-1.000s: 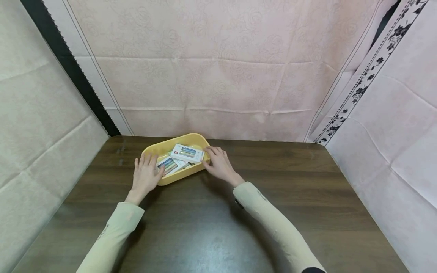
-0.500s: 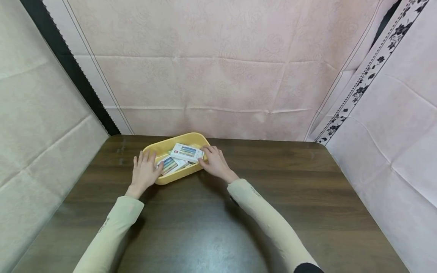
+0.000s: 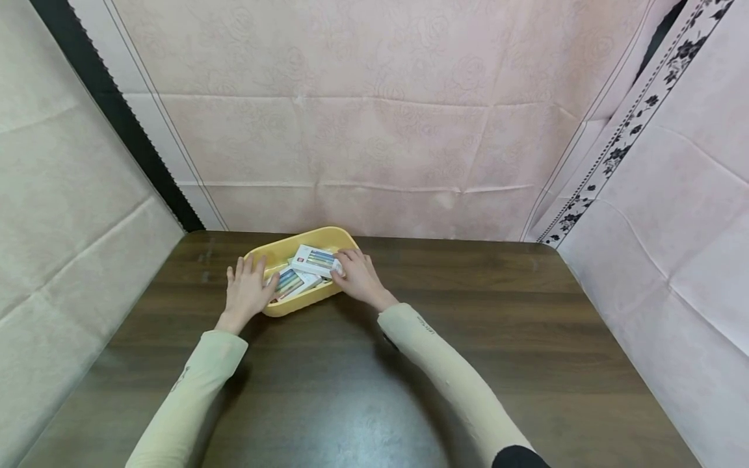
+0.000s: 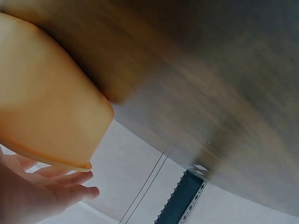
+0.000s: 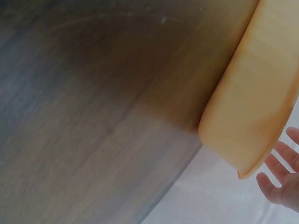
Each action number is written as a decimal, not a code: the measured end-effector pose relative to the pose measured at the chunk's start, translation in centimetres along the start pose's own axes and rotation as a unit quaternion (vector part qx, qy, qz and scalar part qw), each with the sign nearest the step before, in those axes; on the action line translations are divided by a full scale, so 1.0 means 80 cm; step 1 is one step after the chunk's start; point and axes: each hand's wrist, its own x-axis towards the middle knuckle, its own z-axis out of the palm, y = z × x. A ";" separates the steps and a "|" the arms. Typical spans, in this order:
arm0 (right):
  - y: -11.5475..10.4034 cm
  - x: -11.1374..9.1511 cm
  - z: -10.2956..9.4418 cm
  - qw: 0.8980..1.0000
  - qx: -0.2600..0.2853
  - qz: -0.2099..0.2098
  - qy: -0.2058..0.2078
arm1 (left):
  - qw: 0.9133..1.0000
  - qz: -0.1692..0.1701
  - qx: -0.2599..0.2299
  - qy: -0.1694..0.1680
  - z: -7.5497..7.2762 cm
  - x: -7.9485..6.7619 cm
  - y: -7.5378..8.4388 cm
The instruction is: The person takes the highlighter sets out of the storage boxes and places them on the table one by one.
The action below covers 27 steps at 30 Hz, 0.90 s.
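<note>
A yellow plastic basket [image 3: 292, 303] stands at the back left of the table, holding flat white boxes with rows of coloured pens on their fronts. The upper white pen box [image 3: 313, 260] lies tilted across the lower white pen box [image 3: 295, 283]. My left hand [image 3: 245, 294] rests at the basket's left end, fingers extended over the rim and thumb by the lower box. My right hand [image 3: 361, 278] reaches over the right rim, fingertips and thumb at the right end of the upper box, which they partly hide. In the right wrist view its fingers are spread and slightly bent.
The brown wooden table [image 3: 351, 390] stretches in front of and to the right of the basket. Behind it hangs a pale patterned cloth [image 3: 374, 143]. More cloth hangs at both sides, with a dark strip [image 3: 125, 123] at the left corner.
My right hand has moved left, from the basket's right rim onto the end of the upper pen box. The left hand has stayed at the left end; the basket has hardly moved.
</note>
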 end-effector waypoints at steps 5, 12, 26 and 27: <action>-0.004 0.003 0.002 1.000 0.003 0.004 0.002 | 1.000 -0.003 0.005 0.002 0.001 0.002 -0.002; -0.006 0.007 0.004 0.999 0.048 0.003 0.023 | 1.000 -0.003 0.005 -0.002 0.003 0.000 -0.002; -0.002 0.019 -0.001 0.979 0.188 0.077 -0.002 | 1.000 -0.010 0.004 -0.027 0.001 0.000 -0.001; -0.002 0.020 -0.001 0.978 0.190 0.081 -0.004 | 1.000 -0.012 0.003 -0.029 0.001 0.000 -0.001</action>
